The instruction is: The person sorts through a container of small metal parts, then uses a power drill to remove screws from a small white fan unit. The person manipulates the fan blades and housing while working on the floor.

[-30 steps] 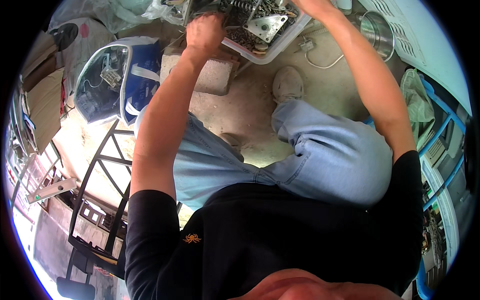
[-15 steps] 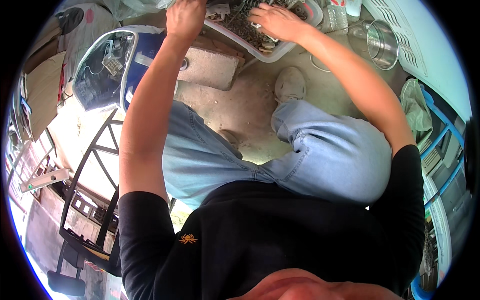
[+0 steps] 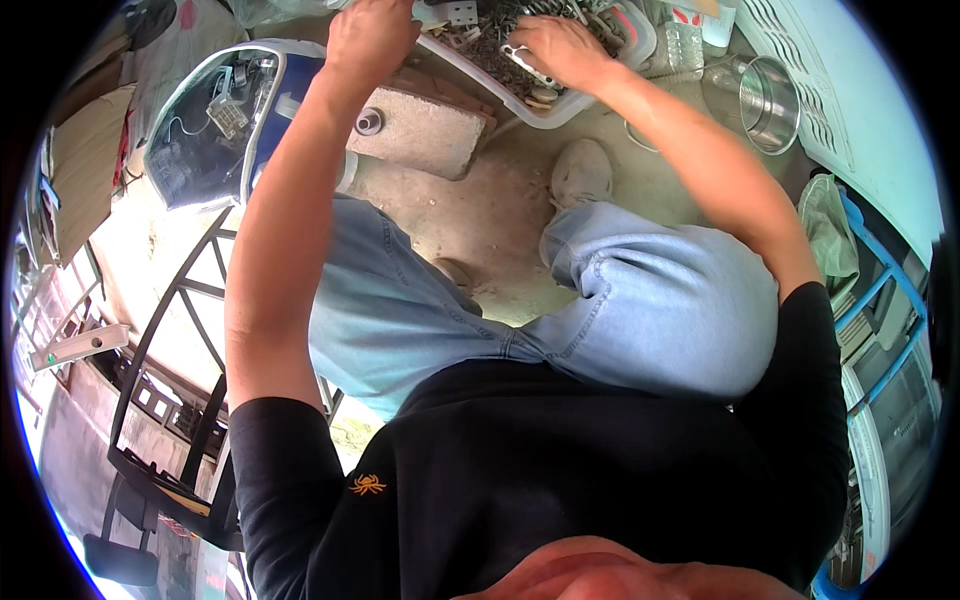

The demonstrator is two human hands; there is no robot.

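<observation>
At the top edge my left hand (image 3: 370,42) is curled closed, its fingers partly cut off by the picture's edge; what it holds, if anything, is hidden. It is beside the left end of a clear plastic bin (image 3: 545,120) full of small metal hardware (image 3: 490,42). My right hand (image 3: 562,50) reaches down into the bin, its fingers closed on a white strip with holes (image 3: 532,66). Several round pale discs (image 3: 543,96) lie in the near corner below that hand. A light plate with holes (image 3: 460,13) rests at the bin's left end.
A concrete block (image 3: 425,133) with a grey metal ring (image 3: 369,121) on it lies near my left forearm. Further left is a blue bag with a clear window (image 3: 215,125). At right are a steel pot (image 3: 769,105), a clear bottle (image 3: 684,48) and a blue metal frame (image 3: 880,250).
My right hand has shifted slightly right, and more of the white strip shows under it. My left hand has moved slightly, uncovering the metal ring and the plate with holes. The view has shifted slightly.
</observation>
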